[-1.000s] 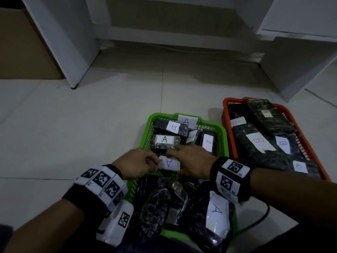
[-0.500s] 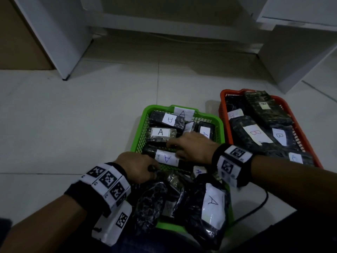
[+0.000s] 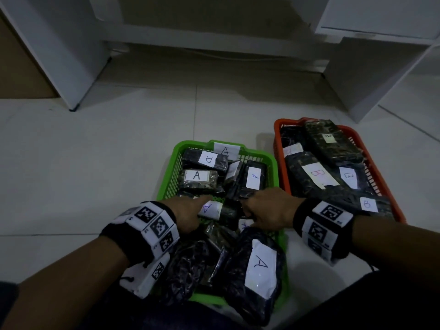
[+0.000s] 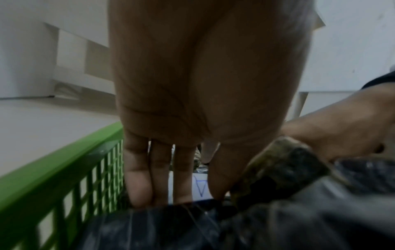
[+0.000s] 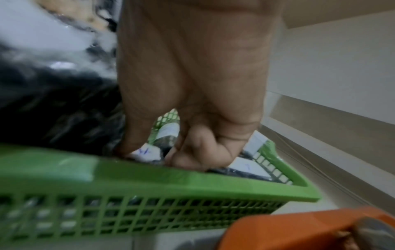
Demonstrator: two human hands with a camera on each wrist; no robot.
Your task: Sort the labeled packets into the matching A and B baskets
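The green basket (image 3: 188, 143) holds several dark packets with white A labels. To its right, the orange basket (image 3: 276, 129) holds B-labeled packets. Both hands are in the green basket's middle, on one dark packet (image 3: 223, 211) with an A label. My left hand (image 3: 202, 203) lays straight fingers (image 4: 138, 182) on its labeled left end (image 4: 200, 184). My right hand (image 3: 247, 208) curls around its right end, with the thumb down and the fingers (image 5: 192, 152) folded. A large A packet (image 3: 257, 270) lies at the basket's near end.
The baskets sit side by side on a pale tiled floor (image 3: 95, 175). White furniture legs and panels (image 3: 71, 55) stand behind. The green rim (image 5: 192, 177) and the orange rim (image 5: 299, 225) lie just below my right wrist. A dark cable (image 3: 371, 267) runs under my right arm.
My left hand left the near pile and stretched its fingers forward onto the A-labeled packet. My right hand drew back from the far packets and curled at that packet's right end.
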